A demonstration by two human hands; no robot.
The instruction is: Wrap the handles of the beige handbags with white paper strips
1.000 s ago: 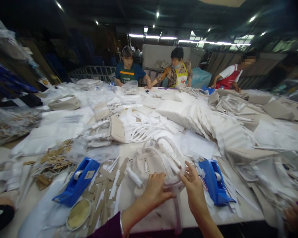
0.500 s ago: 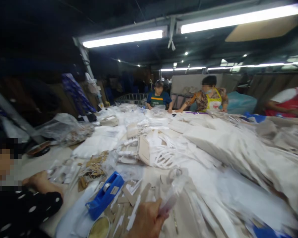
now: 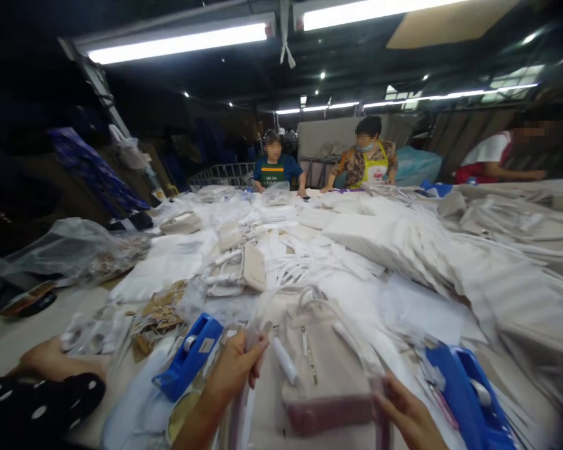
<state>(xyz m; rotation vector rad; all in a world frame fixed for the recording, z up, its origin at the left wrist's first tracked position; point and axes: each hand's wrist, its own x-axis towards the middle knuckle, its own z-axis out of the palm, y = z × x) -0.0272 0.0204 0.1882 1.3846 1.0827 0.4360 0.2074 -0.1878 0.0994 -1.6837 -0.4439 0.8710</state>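
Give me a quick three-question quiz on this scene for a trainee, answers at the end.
1. True or false: the beige bag lies between the left hand and the right hand.
2. What does the left hand pinch?
3. What colour is the tape dispenser beside the right hand? A) red B) blue C) green

Key: 1. True. 2. Clear plastic. 3. B.

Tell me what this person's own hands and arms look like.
Just ordinary human ones: the left hand and right hand wear no gloves, and no sleeves or cables show on the forearms. The black sleeve with white dots is someone else's.
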